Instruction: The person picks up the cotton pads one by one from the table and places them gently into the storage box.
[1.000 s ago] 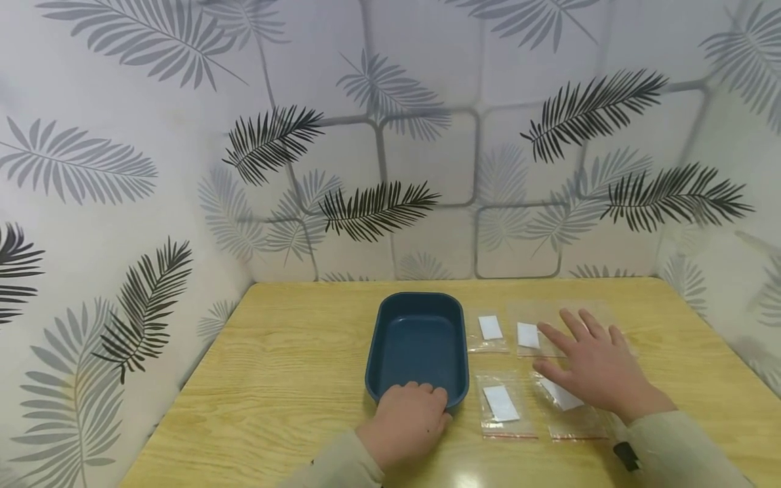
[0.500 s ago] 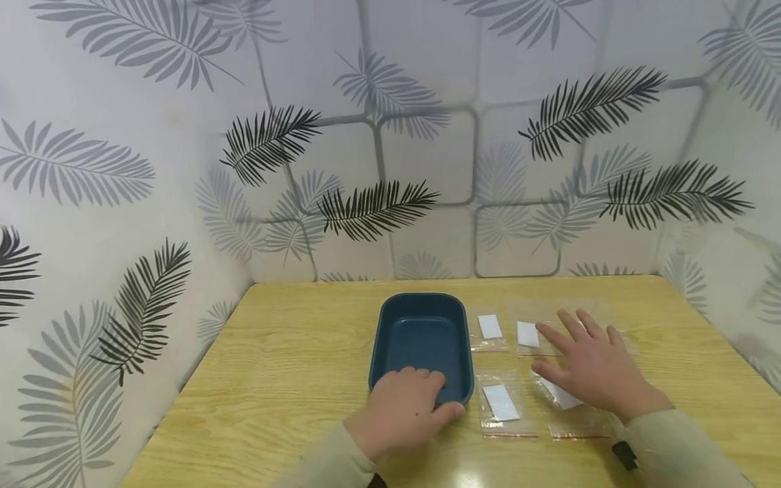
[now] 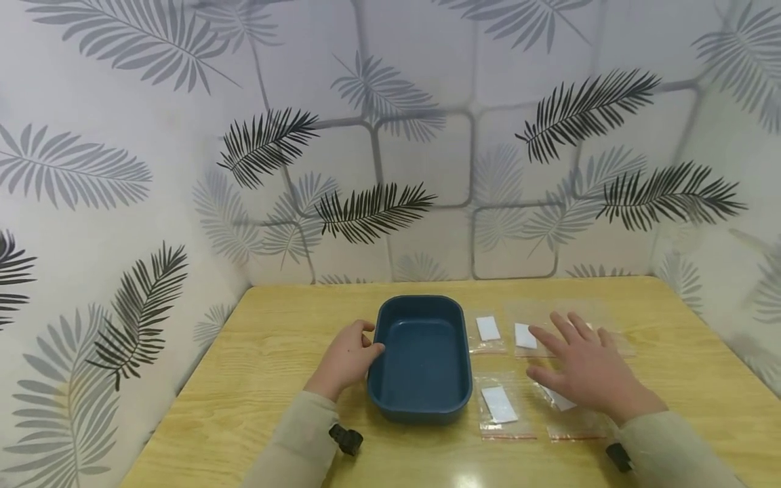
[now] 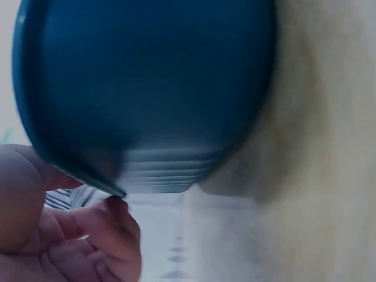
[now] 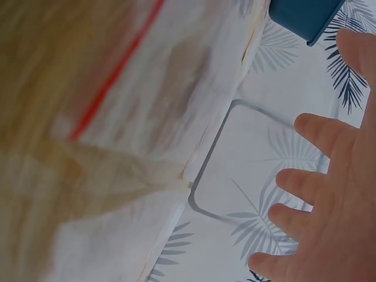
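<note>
A dark blue rectangular tray (image 3: 421, 366) stands on the table. My left hand (image 3: 344, 356) holds its left rim, the thumb over the edge. In the left wrist view, the tray (image 4: 158, 88) fills the top and the hand's (image 4: 76, 223) fingers pinch its rim. My right hand (image 3: 588, 369) hovers with fingers spread over the right-hand zip bags, partly hiding them. Beside the tray lie a front left bag (image 3: 523, 421) and a back left bag (image 3: 488, 329), each with a white piece inside. The right wrist view shows the right hand (image 5: 335, 176) holding nothing.
The wooden table (image 3: 268, 339) carries the tray in its middle and several clear zip bags to the right, including a wider back bag (image 3: 573, 310) and a front right bag (image 3: 573, 428). A leaf-patterned wall (image 3: 451, 244) borders the table's back edge.
My left hand has moved from the tray's front edge to its left rim and now grips it there. The right hand stays nearly in place over the bags.
</note>
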`<state>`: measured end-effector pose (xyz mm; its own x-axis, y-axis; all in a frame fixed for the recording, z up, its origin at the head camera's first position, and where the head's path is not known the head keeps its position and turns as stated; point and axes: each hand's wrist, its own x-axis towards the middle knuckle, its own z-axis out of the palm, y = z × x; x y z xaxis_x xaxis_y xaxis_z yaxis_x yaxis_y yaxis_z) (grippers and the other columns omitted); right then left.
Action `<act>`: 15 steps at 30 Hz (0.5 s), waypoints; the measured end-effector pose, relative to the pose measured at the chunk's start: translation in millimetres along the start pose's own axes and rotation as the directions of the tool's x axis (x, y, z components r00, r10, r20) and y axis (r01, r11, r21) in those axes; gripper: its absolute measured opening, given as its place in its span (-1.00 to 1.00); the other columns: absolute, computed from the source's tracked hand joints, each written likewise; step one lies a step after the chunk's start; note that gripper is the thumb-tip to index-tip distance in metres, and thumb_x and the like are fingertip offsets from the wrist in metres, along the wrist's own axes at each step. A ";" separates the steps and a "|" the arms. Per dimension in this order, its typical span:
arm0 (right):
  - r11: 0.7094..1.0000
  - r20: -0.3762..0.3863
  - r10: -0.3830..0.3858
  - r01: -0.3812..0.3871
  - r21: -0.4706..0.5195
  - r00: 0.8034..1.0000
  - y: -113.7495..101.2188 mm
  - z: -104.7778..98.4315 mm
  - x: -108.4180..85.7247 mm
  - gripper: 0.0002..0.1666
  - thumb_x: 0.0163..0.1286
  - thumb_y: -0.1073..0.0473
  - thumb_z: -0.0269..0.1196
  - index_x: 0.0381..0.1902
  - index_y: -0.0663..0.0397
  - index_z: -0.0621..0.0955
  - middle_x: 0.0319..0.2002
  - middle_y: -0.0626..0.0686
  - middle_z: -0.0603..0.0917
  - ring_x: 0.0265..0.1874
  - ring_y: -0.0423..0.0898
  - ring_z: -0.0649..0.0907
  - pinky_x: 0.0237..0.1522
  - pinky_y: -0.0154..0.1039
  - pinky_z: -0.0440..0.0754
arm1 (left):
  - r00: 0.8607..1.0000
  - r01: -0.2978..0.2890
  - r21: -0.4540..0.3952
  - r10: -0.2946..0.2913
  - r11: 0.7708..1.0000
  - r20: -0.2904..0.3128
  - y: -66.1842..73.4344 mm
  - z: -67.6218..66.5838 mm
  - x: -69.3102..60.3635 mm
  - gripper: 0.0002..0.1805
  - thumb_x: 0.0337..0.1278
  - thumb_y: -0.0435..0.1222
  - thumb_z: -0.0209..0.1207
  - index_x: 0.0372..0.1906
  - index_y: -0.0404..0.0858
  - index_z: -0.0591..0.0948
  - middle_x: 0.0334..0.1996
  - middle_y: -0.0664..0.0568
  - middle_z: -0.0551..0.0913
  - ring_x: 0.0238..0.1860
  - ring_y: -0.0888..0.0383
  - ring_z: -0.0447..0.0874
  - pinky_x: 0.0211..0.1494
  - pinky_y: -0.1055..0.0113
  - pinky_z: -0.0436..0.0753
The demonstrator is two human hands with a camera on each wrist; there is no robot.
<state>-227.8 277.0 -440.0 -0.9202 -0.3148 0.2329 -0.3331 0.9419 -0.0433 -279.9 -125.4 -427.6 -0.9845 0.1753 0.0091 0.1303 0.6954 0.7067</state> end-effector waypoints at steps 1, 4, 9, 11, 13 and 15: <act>1.000 -0.004 -0.005 0.005 0.008 1.000 -0.7 0.7 0.3 -0.08 0.39 -0.47 0.12 0.48 -0.05 0.40 0.48 0.37 0.23 0.43 0.46 0.17 0.19 0.61 0.12 | 1.000 0.020 -0.049 -0.019 0.999 0.012 -2.8 0.8 1.0 -0.49 0.43 -0.18 0.16 0.35 -0.30 0.43 -0.09 -0.11 0.59 -0.20 0.01 0.62 -0.15 0.08 0.62; 0.999 -0.012 -0.020 0.020 0.048 1.000 -4.2 1.5 2.0 -0.09 0.37 -0.45 0.17 0.49 -0.06 0.40 0.48 0.35 0.23 0.43 0.45 0.16 0.19 0.60 0.12 | 0.998 0.046 -0.179 -0.039 0.983 0.040 -8.1 2.8 2.8 -0.52 0.45 -0.23 0.11 0.35 -0.34 0.41 -0.19 -0.11 0.55 -0.33 0.03 0.56 -0.29 0.18 0.57; 0.985 -0.010 -0.066 0.067 0.157 0.998 -13.8 1.2 7.9 -0.09 0.29 -0.41 0.29 0.46 -0.09 0.45 0.49 0.32 0.23 0.44 0.44 0.16 0.22 0.58 0.13 | 0.996 0.054 -0.412 -0.020 0.910 0.088 -18.5 5.0 4.5 -0.53 0.48 -0.30 0.06 0.37 -0.37 0.36 -0.19 -0.16 0.51 -0.40 0.08 0.48 -0.38 0.26 0.51; 0.976 -0.005 -0.092 0.091 0.199 0.996 -17.7 2.5 11.1 -0.08 0.23 -0.40 0.35 0.44 -0.10 0.47 0.50 0.31 0.23 0.44 0.44 0.16 0.21 0.57 0.15 | 0.993 0.077 -0.495 -0.020 0.865 0.120 -23.3 6.0 4.7 -0.53 0.50 -0.30 0.05 0.39 -0.35 0.34 -0.15 -0.18 0.50 -0.42 0.09 0.45 -0.40 0.28 0.49; 0.966 -0.006 -0.114 0.113 0.232 0.993 -22.0 3.3 14.0 -0.09 0.19 -0.37 0.39 0.41 -0.12 0.50 0.50 0.30 0.24 0.45 0.43 0.16 0.21 0.56 0.16 | 0.990 0.083 -0.547 -0.005 0.833 0.143 -27.1 6.6 5.7 -0.51 0.52 -0.30 0.04 0.41 -0.36 0.30 -0.13 -0.19 0.50 -0.42 0.10 0.43 -0.41 0.29 0.47; 0.957 -0.015 -0.140 0.140 0.253 0.990 -26.4 3.7 17.3 -0.12 0.16 -0.33 0.43 0.38 -0.13 0.53 0.49 0.30 0.26 0.44 0.43 0.17 0.21 0.55 0.18 | 0.988 0.093 -0.575 -0.003 0.813 0.156 -27.9 5.6 6.9 -0.51 0.53 -0.30 0.04 0.42 -0.34 0.29 -0.13 -0.18 0.50 -0.42 0.11 0.43 -0.40 0.30 0.46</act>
<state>-235.7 246.2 -438.4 -0.8611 -0.4420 0.2513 -0.4994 0.8280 -0.2550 -289.6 -139.7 -451.2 -0.9546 0.2796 -0.1033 -0.0534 0.1805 0.9821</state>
